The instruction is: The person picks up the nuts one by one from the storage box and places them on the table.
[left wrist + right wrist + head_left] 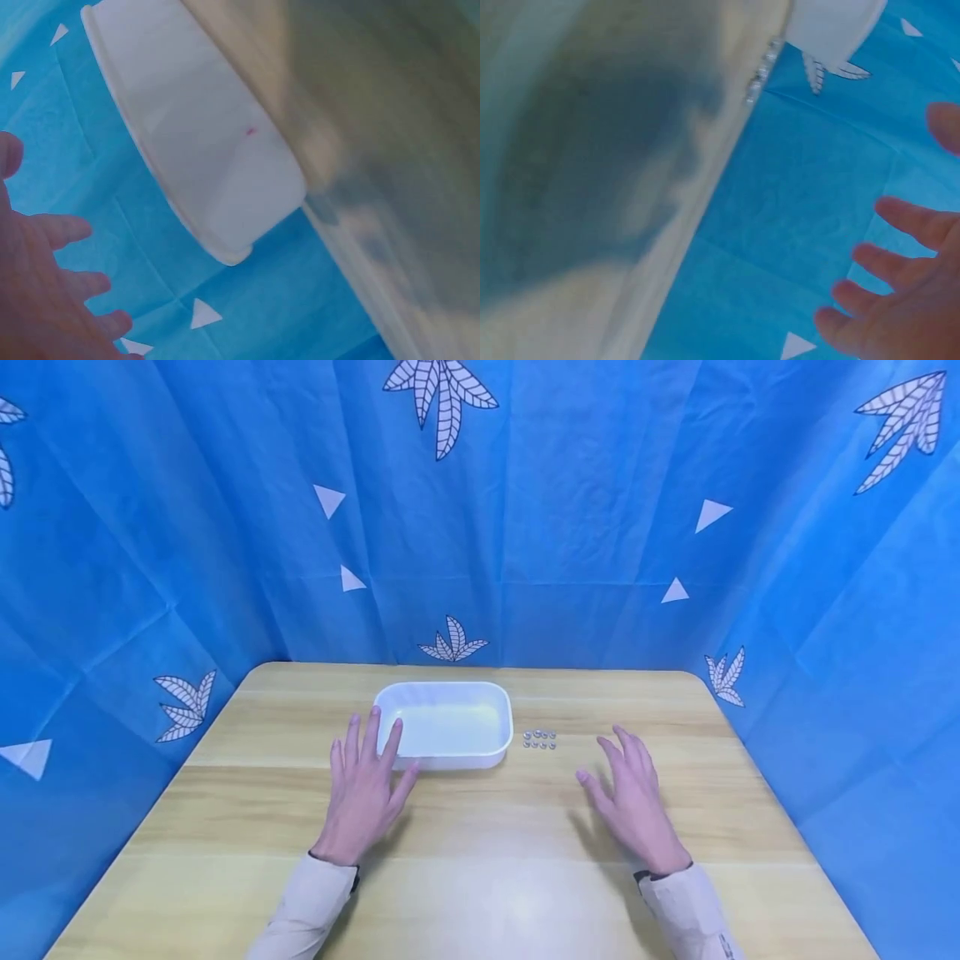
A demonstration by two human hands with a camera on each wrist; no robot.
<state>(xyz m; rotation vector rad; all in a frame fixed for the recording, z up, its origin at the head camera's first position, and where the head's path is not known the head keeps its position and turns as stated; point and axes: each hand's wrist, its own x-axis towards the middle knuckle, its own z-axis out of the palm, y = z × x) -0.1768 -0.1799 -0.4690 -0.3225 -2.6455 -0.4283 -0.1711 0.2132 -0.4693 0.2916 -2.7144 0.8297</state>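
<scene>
A white rectangular tub [450,762] stands near the back of the wooden table. Spread fingers of my left hand [362,802] hover over the tub's front left corner in the head view; whether they touch it I cannot tell. In the left wrist view that hand [37,292] is apart from the tub [202,142]. Right of the tub lie several small, shiny, silvery round pieces [537,735] in two rows. My right hand [633,797] holds nothing, its fingers loosely extended above the table, to the right of those pieces. The right wrist view shows the same hand [907,292] with fingers apart.
The light wooden table [495,852] has rounded back corners. A blue cloth [570,527] with white leaves and triangles hangs behind it and along both sides. Pale long sleeves cover both forearms, which cast shadows on the tabletop.
</scene>
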